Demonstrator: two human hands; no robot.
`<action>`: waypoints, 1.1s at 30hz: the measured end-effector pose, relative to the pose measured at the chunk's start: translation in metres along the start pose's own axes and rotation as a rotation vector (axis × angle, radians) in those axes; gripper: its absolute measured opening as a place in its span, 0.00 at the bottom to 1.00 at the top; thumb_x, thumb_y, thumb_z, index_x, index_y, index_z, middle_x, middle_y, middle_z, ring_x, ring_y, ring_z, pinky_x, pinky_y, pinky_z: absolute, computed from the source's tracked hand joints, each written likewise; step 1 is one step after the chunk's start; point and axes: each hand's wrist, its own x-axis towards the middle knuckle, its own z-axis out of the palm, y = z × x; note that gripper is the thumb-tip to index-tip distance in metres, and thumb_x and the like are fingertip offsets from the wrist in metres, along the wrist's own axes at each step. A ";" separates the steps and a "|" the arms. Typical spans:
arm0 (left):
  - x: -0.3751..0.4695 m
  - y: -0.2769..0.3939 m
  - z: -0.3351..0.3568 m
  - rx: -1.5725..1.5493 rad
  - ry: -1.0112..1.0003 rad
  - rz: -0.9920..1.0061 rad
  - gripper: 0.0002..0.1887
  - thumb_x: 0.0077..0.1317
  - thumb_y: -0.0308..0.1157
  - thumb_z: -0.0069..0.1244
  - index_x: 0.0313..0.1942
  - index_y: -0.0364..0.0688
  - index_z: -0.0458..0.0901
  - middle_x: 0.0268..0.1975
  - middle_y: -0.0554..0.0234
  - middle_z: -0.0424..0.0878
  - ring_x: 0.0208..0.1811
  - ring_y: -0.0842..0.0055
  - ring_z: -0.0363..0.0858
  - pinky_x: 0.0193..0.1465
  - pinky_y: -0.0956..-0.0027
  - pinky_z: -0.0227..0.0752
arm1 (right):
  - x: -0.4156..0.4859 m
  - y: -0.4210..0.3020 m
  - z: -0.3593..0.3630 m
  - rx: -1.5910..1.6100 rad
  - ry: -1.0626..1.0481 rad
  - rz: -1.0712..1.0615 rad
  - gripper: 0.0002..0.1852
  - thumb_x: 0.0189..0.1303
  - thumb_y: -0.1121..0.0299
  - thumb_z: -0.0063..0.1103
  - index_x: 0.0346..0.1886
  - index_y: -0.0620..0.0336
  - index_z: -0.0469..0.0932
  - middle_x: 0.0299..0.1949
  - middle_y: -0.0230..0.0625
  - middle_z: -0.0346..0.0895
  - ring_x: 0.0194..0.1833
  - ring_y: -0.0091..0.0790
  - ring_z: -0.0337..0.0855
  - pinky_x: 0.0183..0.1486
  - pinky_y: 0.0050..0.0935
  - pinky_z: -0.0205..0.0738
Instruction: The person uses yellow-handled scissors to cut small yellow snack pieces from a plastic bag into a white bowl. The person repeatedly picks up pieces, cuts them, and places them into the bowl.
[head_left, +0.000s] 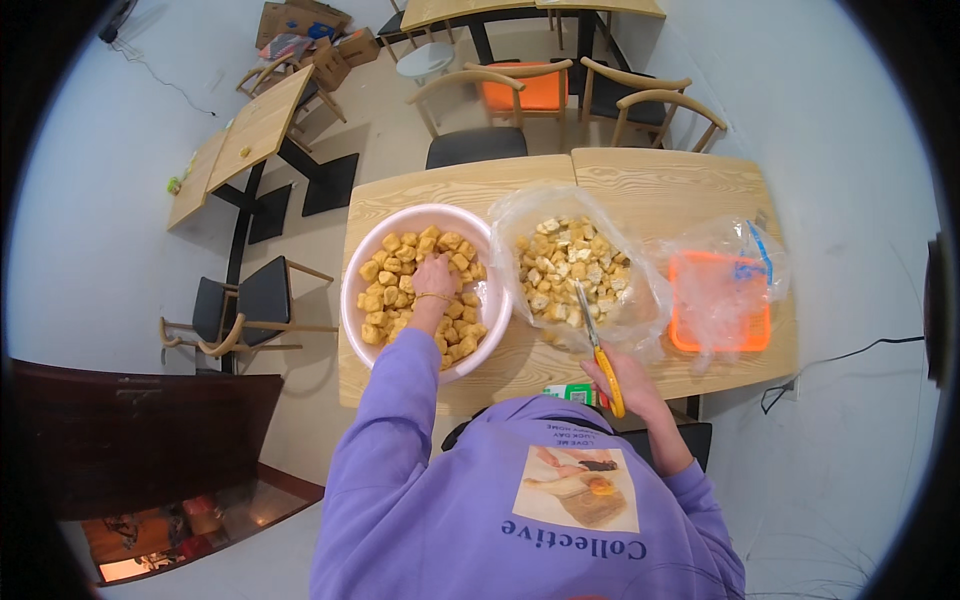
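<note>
My left hand (435, 279) reaches down into a pale pink basin (498, 322) filled with golden fried tofu puffs (384, 296). Its fingertips are hidden among the puffs, so I cannot tell whether they grip one. In my right hand (631, 382) are scissors (588, 319) with yellow handles, their blades pointing away from me. The blade tips hang over an open clear plastic bag (652, 296) to the right of the basin. Inside that bag lie many tofu pieces (574, 259), several showing white cut faces.
An orange plastic basket (718, 343), partly covered by a crumpled clear bag (716, 292), sits at the right of the wooden table (480, 176). A green and white card (576, 393) lies at the near edge. Chairs (476, 146) stand beyond and a second table (255, 124) at left.
</note>
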 end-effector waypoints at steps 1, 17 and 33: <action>0.001 -0.002 0.002 -0.086 0.051 -0.028 0.17 0.60 0.40 0.60 0.48 0.44 0.85 0.44 0.47 0.85 0.46 0.54 0.86 0.47 0.54 0.81 | -0.001 -0.001 0.000 0.013 0.004 0.008 0.26 0.71 0.54 0.59 0.63 0.63 0.71 0.36 0.54 0.82 0.39 0.54 0.84 0.44 0.44 0.77; -0.096 0.135 -0.065 -1.979 -0.605 -0.504 0.15 0.67 0.22 0.59 0.53 0.37 0.79 0.49 0.54 0.86 0.48 0.68 0.88 0.51 0.67 0.85 | -0.005 -0.027 0.005 -0.183 0.067 -0.087 0.33 0.70 0.56 0.59 0.71 0.65 0.61 0.55 0.59 0.75 0.56 0.62 0.76 0.57 0.49 0.72; -0.094 0.147 -0.048 -1.887 -0.571 -0.556 0.15 0.66 0.21 0.57 0.51 0.32 0.76 0.45 0.51 0.85 0.44 0.63 0.88 0.50 0.65 0.86 | -0.008 -0.017 -0.002 0.106 0.000 0.093 0.28 0.70 0.55 0.59 0.66 0.59 0.67 0.37 0.55 0.82 0.40 0.59 0.83 0.43 0.49 0.75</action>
